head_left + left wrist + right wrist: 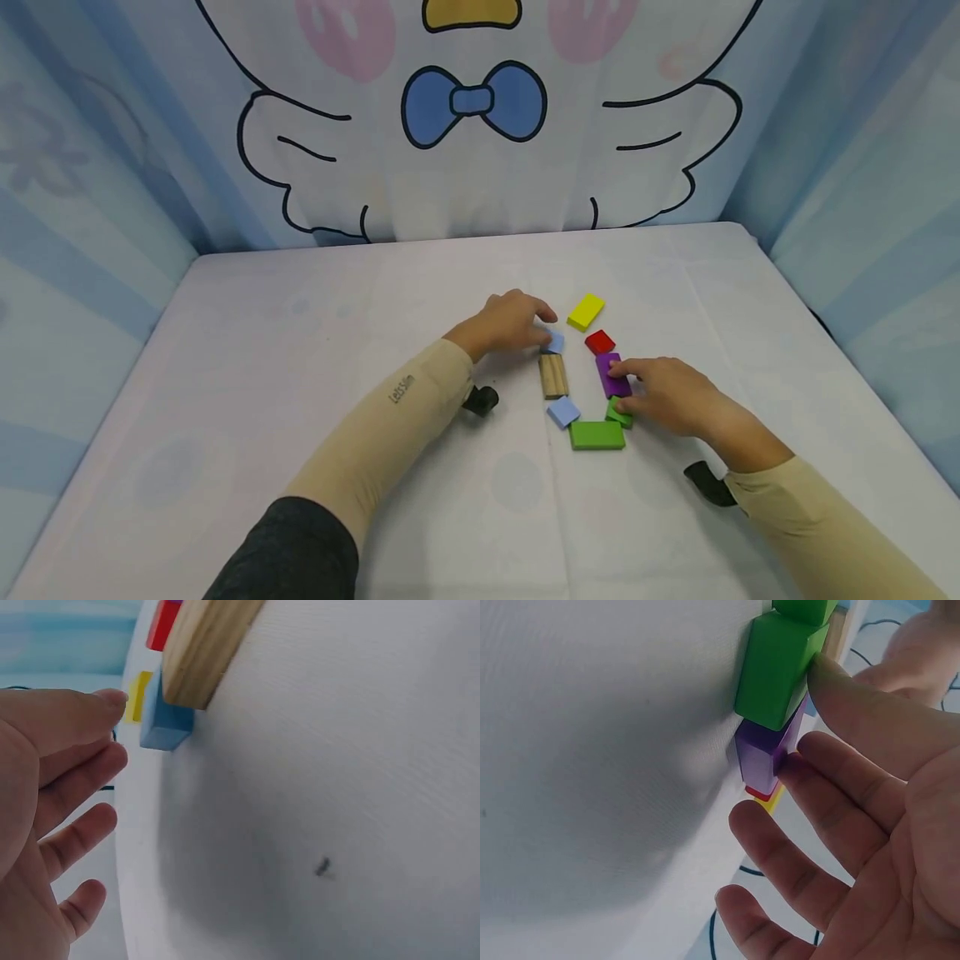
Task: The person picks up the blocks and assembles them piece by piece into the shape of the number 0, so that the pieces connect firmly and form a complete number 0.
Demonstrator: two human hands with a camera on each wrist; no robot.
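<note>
Several blocks form a rough ring on the table. My left hand is beside the upper light blue block, fingers loosely spread; in the left wrist view, its thumb and fingertips are close to that blue block. My right hand has its thumb at the small green block and a fingertip at the purple block, other fingers extended. A red block and a tilted yellow block lie farther back. On the ring's left is a wood-coloured block.
Closing the front of the ring are another light blue block and a long green block. All lie on a white-covered table. A printed curtain hangs along the back edge, with others at both sides.
</note>
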